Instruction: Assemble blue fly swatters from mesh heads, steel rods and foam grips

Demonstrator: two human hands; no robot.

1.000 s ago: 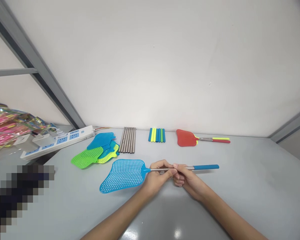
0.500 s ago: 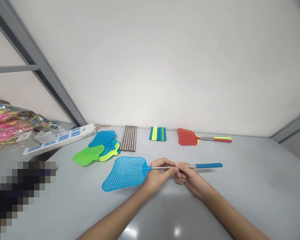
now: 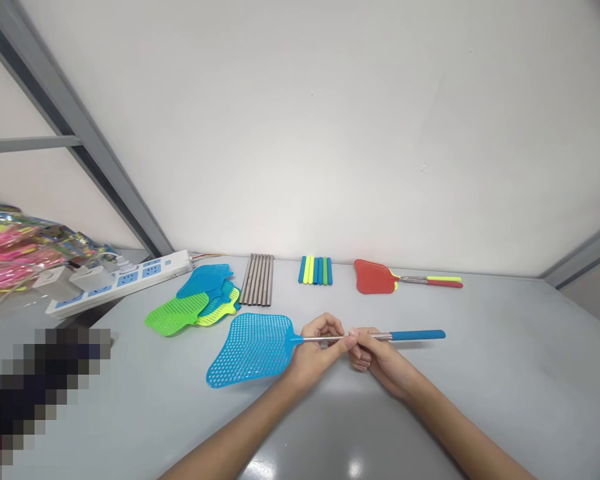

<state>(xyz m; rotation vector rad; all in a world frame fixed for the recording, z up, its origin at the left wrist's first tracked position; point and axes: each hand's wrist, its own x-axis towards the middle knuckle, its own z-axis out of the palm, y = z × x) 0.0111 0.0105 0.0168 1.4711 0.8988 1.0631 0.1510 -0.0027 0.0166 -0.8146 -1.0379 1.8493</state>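
Note:
A blue fly swatter with a metal rod and a blue grip lies across both hands, its perforated head to the left. My left hand is closed on the rod near its middle, thumb and fingers pinching it. Right beside it, my right hand pinches the same rod, fingers curled beneath. The blue grip sticks out free to the right. Behind the hands, red and yellow fly swatters lie stacked by the wall.
Loose swatter heads in blue, green and yellow are piled at the left. Several metal rods and several coloured grips lie in rows towards the wall. A power strip with plugs and shiny plastic-wrapped items occupy the far left.
My left fingers have shifted slightly on the rod, with the index finger more bent. The swatter stays nearly in place; the whole view has moved a little.

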